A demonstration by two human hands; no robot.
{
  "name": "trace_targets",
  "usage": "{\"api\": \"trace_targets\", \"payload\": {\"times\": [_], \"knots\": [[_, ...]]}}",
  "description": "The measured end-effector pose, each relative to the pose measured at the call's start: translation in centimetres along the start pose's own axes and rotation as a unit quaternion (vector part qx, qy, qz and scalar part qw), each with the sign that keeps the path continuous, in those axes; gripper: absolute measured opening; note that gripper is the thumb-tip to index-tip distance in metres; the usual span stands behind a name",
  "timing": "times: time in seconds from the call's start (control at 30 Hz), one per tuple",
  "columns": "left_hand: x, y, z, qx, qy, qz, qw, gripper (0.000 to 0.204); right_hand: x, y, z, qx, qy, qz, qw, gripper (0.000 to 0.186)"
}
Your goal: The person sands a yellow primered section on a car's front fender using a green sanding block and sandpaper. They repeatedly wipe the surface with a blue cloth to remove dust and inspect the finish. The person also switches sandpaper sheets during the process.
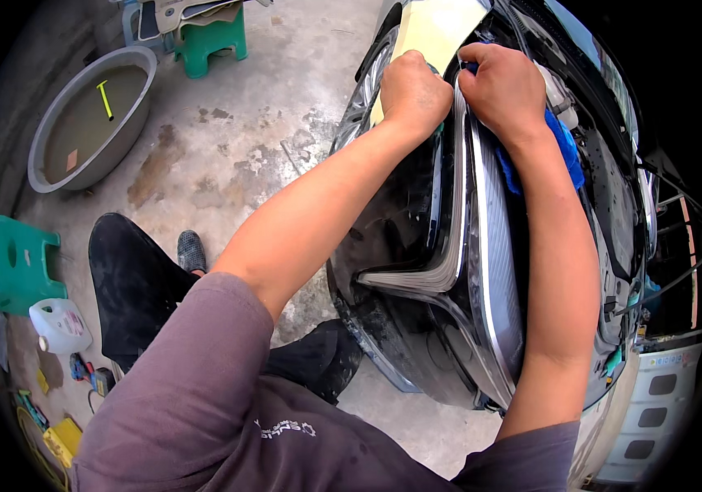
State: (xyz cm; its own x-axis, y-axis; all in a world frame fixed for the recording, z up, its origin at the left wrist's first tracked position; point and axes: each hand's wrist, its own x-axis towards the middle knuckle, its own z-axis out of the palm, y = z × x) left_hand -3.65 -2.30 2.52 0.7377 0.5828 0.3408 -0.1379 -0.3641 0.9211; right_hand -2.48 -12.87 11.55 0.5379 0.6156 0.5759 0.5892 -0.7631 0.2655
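A car's front end, with a headlight, glossy dark bodywork and ribbed chrome trim, stretches away from me under both arms. My left hand is closed at the upper edge near a pale yellow strip, and a bit of teal shows behind it; what it grips is hidden. My right hand is curled beside it at the top of the trim, on a small dark blue thing I cannot make out. A bright blue cloth lies beneath my right forearm in the engine bay.
A grey tub of murky water with a yellow tool stands upper left. Green stools, a white jug, power tools and a yellow case are on the concrete floor. A white panel stands lower right.
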Motion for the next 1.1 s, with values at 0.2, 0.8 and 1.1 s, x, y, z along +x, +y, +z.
{"api": "trace_targets", "payload": {"times": [0.2,0.8,1.1], "knots": [[-4.9,-1.3,-0.7,-0.019,0.0,0.032,0.999,0.021,0.3,0.3,0.5,-0.003,0.002,0.026,1.0,0.027],[-8.2,-1.5,-1.8,-0.049,-0.016,0.02,0.998,0.022,-0.2,0.3,0.4,-0.024,-0.026,-0.013,0.999,0.018],[-7.8,-1.1,-2.1,0.007,-0.005,0.02,1.0,0.023,-0.2,0.1,0.0,0.001,-0.045,-0.023,0.999,0.015]]}}
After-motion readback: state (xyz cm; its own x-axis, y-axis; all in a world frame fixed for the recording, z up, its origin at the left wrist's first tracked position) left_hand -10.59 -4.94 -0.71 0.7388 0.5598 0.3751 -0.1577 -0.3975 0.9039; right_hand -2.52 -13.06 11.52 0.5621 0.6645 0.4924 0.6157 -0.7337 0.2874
